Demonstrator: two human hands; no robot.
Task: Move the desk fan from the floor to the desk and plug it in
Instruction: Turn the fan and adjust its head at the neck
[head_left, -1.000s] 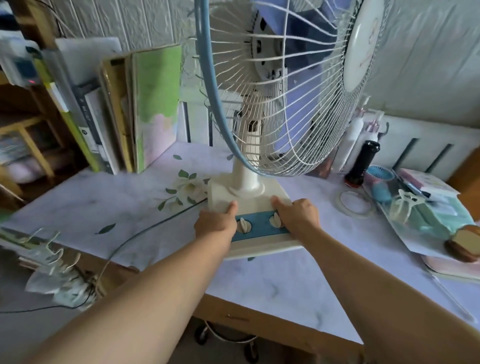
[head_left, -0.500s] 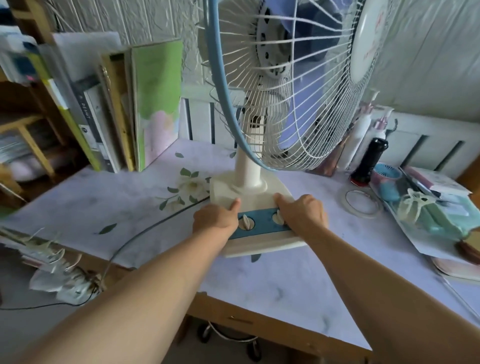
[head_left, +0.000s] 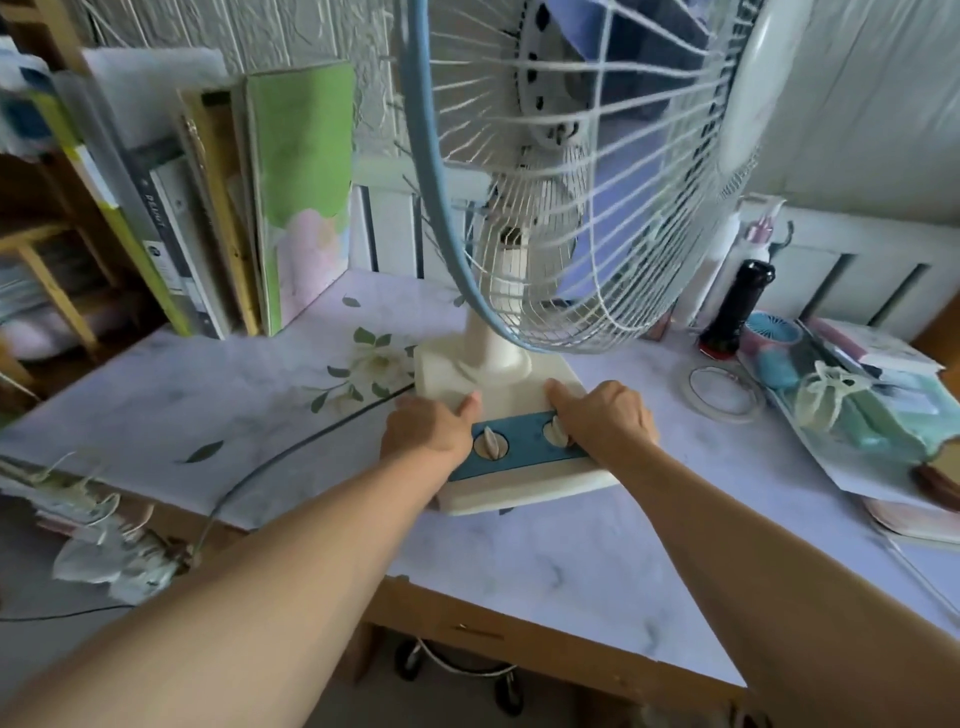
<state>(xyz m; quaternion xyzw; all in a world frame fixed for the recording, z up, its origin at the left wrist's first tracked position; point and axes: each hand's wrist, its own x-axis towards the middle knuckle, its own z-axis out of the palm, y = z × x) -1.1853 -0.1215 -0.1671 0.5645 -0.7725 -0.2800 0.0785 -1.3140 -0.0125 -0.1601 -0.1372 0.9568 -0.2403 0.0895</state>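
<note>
From the head camera, the desk fan (head_left: 519, 374) stands upright on the marble-patterned worktop (head_left: 545, 551), its cream base set back from the near edge and its caged head filling the top of the view. The left hand (head_left: 426, 431) clasps the left side of the base, thumb laid on top and the fingers (head_left: 400, 415) curled down over the edge. The right hand (head_left: 605, 415) clasps the right side the same way, its heel covering part of the right control knob (head_left: 555, 431) on the blue panel; the left knob (head_left: 491, 444) shows clear between the hands. The fan's dark power cord (head_left: 291, 452) runs from the base's left side across the worktop and drops over the near edge; its plug is out of sight. Upright folders (head_left: 291, 192) lean at the back left. A black bottle (head_left: 737, 306) and a tape roll (head_left: 722, 392) sit to the right of the fan.
</note>
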